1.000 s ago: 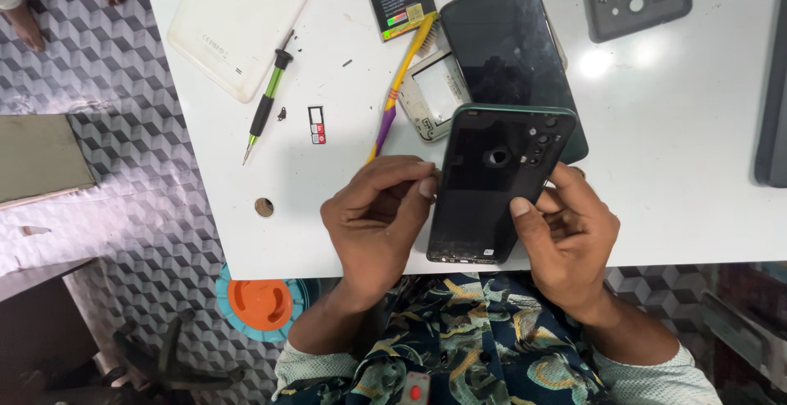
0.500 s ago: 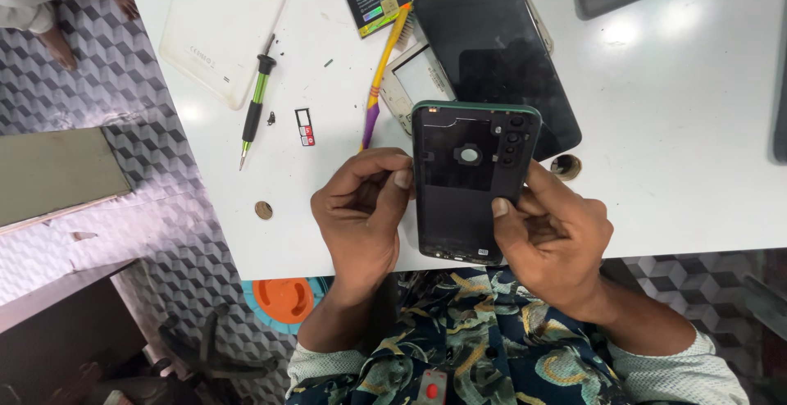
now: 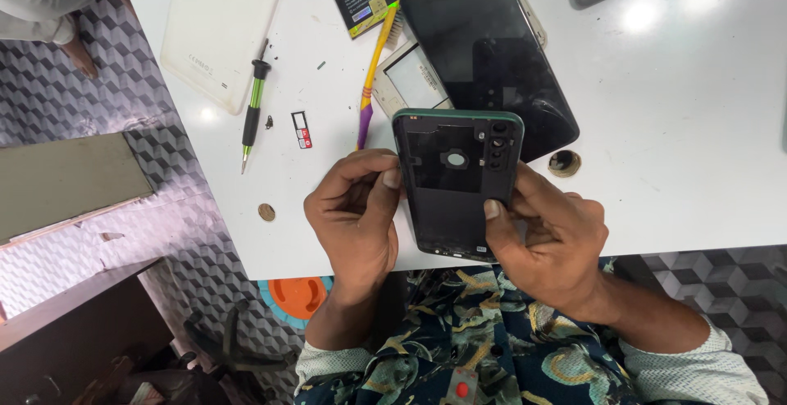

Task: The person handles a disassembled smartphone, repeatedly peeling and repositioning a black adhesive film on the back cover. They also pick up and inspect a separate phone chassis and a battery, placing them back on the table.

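we see both hands gripping a dark phone back cover (image 3: pixel 456 184) with a green rim, held flat just above the near edge of the white table (image 3: pixel 689 126), its inner side facing up. the left hand (image 3: pixel 354 216) has its fingers curled, thumb pressed against the cover's left edge. the right hand (image 3: pixel 553 241) pinches the right edge between thumb and fingers. just behind the cover lie a black phone (image 3: pixel 484 44), a yellow and purple brush (image 3: pixel 373 69) and, further left, a green-handled screwdriver (image 3: pixel 254 110).
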